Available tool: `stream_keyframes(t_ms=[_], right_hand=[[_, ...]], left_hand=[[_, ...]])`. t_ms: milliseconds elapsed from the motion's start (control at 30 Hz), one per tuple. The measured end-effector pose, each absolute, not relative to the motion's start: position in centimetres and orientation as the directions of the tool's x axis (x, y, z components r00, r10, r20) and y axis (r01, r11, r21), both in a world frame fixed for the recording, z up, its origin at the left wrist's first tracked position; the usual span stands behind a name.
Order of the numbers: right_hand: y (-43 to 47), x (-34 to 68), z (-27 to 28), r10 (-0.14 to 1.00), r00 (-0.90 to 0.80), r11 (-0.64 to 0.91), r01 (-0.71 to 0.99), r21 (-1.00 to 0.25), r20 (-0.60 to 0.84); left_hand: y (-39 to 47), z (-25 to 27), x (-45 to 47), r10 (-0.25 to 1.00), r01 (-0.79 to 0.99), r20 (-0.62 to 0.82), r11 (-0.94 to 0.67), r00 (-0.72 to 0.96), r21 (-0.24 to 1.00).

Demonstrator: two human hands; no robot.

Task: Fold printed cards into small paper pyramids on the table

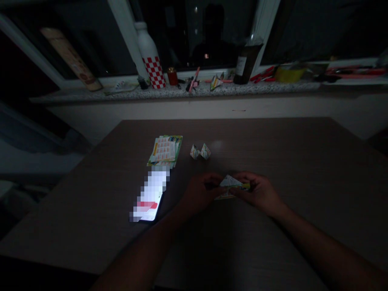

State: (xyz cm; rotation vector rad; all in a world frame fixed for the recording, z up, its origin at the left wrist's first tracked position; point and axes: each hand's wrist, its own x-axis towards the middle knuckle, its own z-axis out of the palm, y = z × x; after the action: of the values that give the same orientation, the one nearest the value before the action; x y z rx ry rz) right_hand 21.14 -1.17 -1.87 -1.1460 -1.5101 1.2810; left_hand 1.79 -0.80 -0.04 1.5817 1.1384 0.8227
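Observation:
A partly folded piece of printed paper is held just above or on the table, its upper part coming to a white point. My left hand grips its left side, with the thumb lying over the front. From the right, my right hand pinches the same paper, thumb in front and fingers behind. Some of the paper is hidden by the fingers. Beyond my hands stand two small folded paper shapes with pointed tops, side by side. It is too dark to make out the print.
A lit phone lies on the table left of my hands, with a stack of printed sheets behind it. Along the granite windowsill are a red-checked bottle, a dark pouch, a yellow tape roll and a cylinder.

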Motion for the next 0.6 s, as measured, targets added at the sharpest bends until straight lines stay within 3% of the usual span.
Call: stream_keyframes(t_ms=[300, 600], right_hand=[[-1.5, 21.2, -0.8, 0.994, -0.1, 0.049, 0.104, -0.993, 0.039], [-1.6, 21.1, -0.1, 0.997, 0.049, 0.059, 0.107, -0.993, 0.064]], left_hand=[[-0.9, 0.1, 1.5, 0.975, 0.284, 0.014, -0.079, 0.222, 0.955], [-0.8, -0.7, 1.6, 0.99, 0.182, 0.029, -0.054, 0.14, 0.982]])
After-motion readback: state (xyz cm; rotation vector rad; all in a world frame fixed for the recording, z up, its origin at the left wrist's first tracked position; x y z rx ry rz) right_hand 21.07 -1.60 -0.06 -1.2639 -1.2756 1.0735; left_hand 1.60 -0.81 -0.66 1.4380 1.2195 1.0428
